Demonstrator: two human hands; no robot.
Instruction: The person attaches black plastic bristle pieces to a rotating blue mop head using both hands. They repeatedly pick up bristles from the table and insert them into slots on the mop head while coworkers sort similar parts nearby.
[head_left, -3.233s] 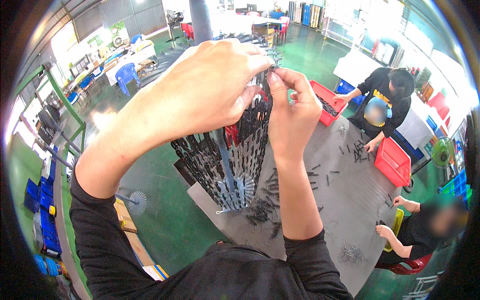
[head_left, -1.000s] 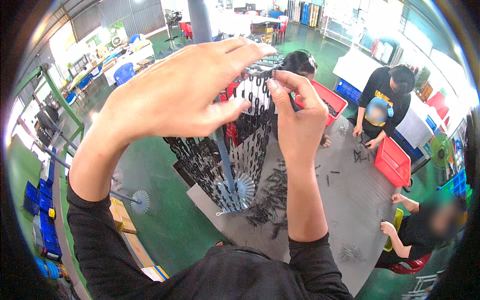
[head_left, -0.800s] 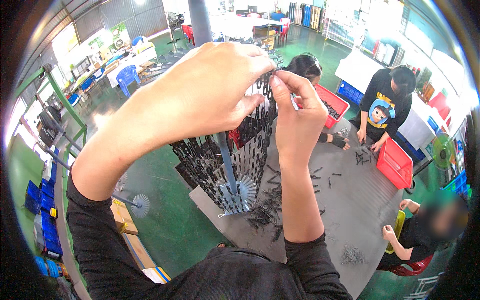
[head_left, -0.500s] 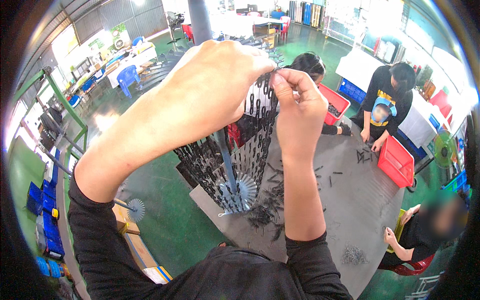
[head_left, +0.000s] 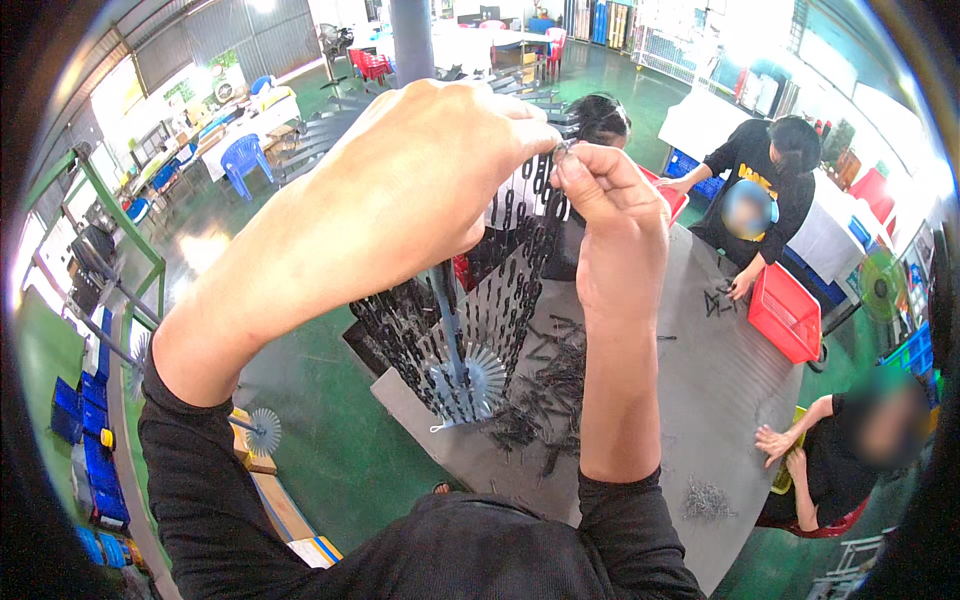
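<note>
Both my arms reach up to a tall rack with a blue-grey pole [head_left: 412, 45] and fanned metal prongs at its top and foot. Strings of black links [head_left: 508, 210] hang around the pole. My left hand [head_left: 450, 150] is closed at the right edge of the upper fan; its fingertips are partly hidden, so what they hold cannot be made out. Beside it, my right hand [head_left: 612, 190] pinches a small dark part [head_left: 563, 151] between thumb and fingers, at the top of a hanging string. The lower fan [head_left: 485, 385] rests near the grey table's edge.
Loose black parts [head_left: 550, 390] lie heaped on the grey table [head_left: 700, 400], with a pile of small metal pieces [head_left: 708, 500] nearer me. Several co-workers sit or stand around it. A red bin [head_left: 785, 315] stands at the right. Cardboard boxes [head_left: 280, 500] lie at lower left.
My right hand has shifted slightly right, still pinching at the string's top. The co-worker at lower right now spreads a hand over the table; another stretches an arm toward the farther red bin.
</note>
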